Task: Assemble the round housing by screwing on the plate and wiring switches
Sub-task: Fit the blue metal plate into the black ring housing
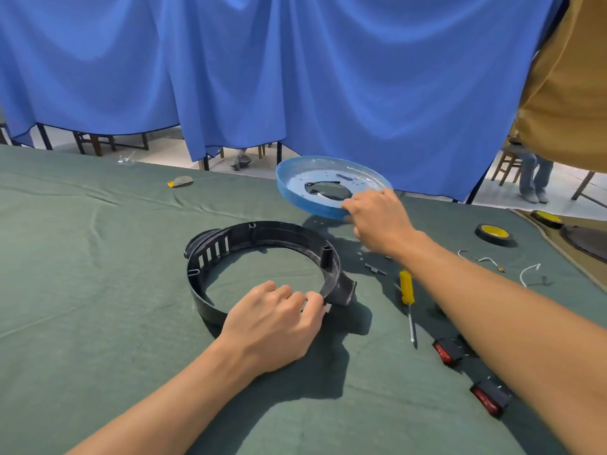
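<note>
Two bare forearms reach in from the near edge of the frame, uncovered from elbow to wrist with no sleeve or cuff showing. The left hand (276, 326) and the right hand (377, 221) carry no gloves, rings, watch or wristband. Each shows its back to the camera, knuckles and fingers (312, 302) plainly visible. No clothing belonging to the wearer appears along either arm.

No text, label, brand, number or sign is readable on anything here, near or far.
</note>
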Demonstrator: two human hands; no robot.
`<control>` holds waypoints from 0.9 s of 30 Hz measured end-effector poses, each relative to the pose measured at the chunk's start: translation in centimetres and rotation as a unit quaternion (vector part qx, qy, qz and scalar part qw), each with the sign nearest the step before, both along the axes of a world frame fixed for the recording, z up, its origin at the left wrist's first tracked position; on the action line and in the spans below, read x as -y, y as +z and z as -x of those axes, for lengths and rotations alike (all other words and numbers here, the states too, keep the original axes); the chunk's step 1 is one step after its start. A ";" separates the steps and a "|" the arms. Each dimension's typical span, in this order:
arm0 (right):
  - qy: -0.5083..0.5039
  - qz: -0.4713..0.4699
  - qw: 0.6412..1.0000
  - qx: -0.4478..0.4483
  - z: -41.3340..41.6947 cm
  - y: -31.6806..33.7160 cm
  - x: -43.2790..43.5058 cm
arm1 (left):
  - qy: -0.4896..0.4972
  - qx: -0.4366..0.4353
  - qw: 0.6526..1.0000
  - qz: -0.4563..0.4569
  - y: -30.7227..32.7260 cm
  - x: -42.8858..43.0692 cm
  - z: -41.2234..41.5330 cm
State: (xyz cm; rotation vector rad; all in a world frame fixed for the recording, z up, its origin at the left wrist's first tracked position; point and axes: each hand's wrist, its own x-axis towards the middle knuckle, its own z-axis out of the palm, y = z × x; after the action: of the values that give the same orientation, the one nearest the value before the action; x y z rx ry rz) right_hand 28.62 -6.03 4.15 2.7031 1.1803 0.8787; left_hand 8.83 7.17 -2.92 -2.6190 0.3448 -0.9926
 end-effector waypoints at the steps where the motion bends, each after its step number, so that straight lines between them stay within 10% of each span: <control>1: -0.001 -0.009 1.000 -0.004 0.6 0.5 0.6 | 0.006 -0.008 1.000 -0.001 0.1 0.0 -0.2; 18: 0.068 -0.258 0.937 -0.225 10.0 3.8 10.9 | 0.076 -0.048 0.988 0.127 1.7 2.1 -5.5; 24: 0.193 -0.419 0.800 -0.384 12.0 4.4 12.7 | 0.063 -0.058 0.930 0.359 3.8 3.5 -5.5; 27: 0.261 -0.523 0.669 -0.458 12.7 4.2 13.5 | 0.028 -0.082 0.874 0.478 4.8 4.2 -4.8</control>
State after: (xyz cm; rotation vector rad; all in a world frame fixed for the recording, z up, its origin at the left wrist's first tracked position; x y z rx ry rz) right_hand 15.97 -19.51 8.38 4.0777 2.2539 -0.0165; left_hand 13.63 2.98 1.89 -3.5691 -0.2869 -1.1076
